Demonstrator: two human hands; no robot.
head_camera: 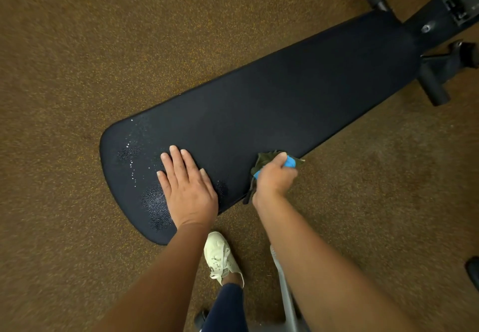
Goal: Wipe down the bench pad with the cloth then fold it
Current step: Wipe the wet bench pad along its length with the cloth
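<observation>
At the near long edge of the long black textured vinyl bench pad (285, 93), nearer its wide end: crumpled dark green cloth (264, 162) with a bright blue patch, bunched in the right hand (274, 178). Right fingers are clenched round the cloth, knuckles up, wad touching the pad edge. Left hand (186, 184) lies flat on the pad by the wide end, fingers straight, grasping nothing, looks like bracing.

Step in hand, my read: wiping, early on. Beads of liquid (132, 160) glint across the wide end just beside the left hand, plus what look like 3 darker stippled patches. The narrow end looks matte and dry.

To do it well:
- open the wad so more cloth face touches the pad
- press flat and run long overlapping strokes along the pad's length
- sweep right through the beaded zone
- lift the left hand to cover the spot under it
- finish over the edges
- fold only once no beads show

Writing: none legible. The cream lace-up shoe (220, 256) on the brown speckled floor (77, 46) has a side mark, too blurred to read. No label I can make out on the black metal frame (438, 18) at the narrow end.
</observation>
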